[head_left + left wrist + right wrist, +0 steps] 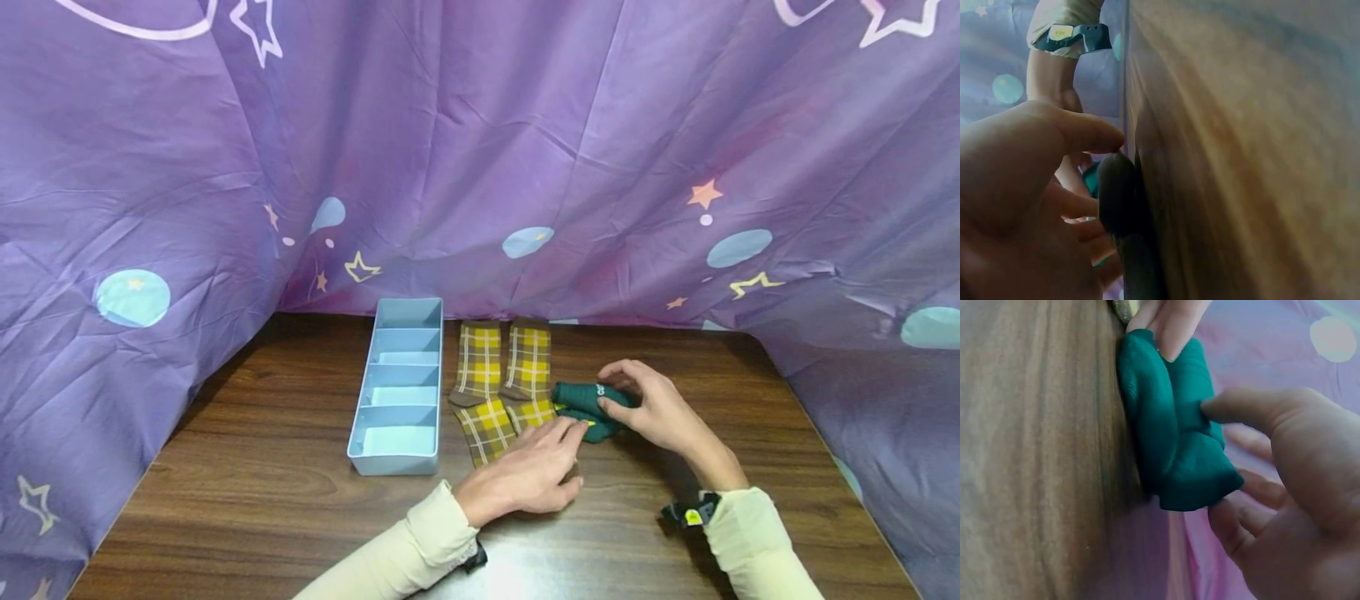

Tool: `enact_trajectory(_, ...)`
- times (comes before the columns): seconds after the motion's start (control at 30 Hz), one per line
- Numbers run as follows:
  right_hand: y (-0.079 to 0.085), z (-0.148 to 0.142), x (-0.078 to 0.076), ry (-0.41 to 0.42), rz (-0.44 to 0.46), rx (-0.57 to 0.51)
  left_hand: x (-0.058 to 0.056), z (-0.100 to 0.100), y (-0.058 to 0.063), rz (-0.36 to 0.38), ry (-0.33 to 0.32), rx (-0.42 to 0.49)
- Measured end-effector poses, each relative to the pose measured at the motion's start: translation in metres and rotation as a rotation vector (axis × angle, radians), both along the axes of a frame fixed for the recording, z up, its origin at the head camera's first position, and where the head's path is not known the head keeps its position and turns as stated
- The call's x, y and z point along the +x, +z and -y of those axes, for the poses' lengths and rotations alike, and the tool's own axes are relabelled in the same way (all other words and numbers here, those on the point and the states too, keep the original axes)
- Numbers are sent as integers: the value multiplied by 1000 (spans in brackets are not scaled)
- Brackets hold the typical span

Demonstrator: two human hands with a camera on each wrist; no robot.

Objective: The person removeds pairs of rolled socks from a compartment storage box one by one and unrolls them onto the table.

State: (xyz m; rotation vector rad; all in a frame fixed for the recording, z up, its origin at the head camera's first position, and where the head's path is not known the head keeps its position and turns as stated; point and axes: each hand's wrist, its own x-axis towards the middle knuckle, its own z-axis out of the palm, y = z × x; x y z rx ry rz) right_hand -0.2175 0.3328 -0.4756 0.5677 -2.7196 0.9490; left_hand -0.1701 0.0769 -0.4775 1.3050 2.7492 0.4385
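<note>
A dark green pair of socks (579,395) is folded into a thick bundle on the table, with small yellow marks and white lettering. My right hand (662,410) grips the bundle from the right, its thumb on the near side and fingers around the far side. In the right wrist view, the thumb presses into the green cloth (1194,456). My left hand (528,473) reaches in from the near left, fingers extended, and its fingertips touch the bundle's left part. Under and beyond that hand lie two yellow-and-brown plaid socks (480,367), flat and side by side, their near ends partly hidden.
Left of the plaid socks stands a light blue organizer box (356,433) with several compartments in a row. The brown wooden table (255,500) meets a purple curtain (480,167) at the back and sides.
</note>
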Motion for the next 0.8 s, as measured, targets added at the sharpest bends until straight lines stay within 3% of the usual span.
enact_trajectory(0.13, 0, 2, 1, 21, -60, 44, 5, -1, -1, 3, 11, -60)
enact_trajectory(0.27, 2, 3, 3, 6, -20, 116, 8, -2, 0, 10, 8, -84)
enact_trajectory(0.47, 2, 5, 4, -7, 32, 180, 7, -1, -1, 43, -53, -72)
enact_trajectory(0.8, -3, 13, 2, -105, -117, 224, 6, 1, -1, 21, -68, -63)
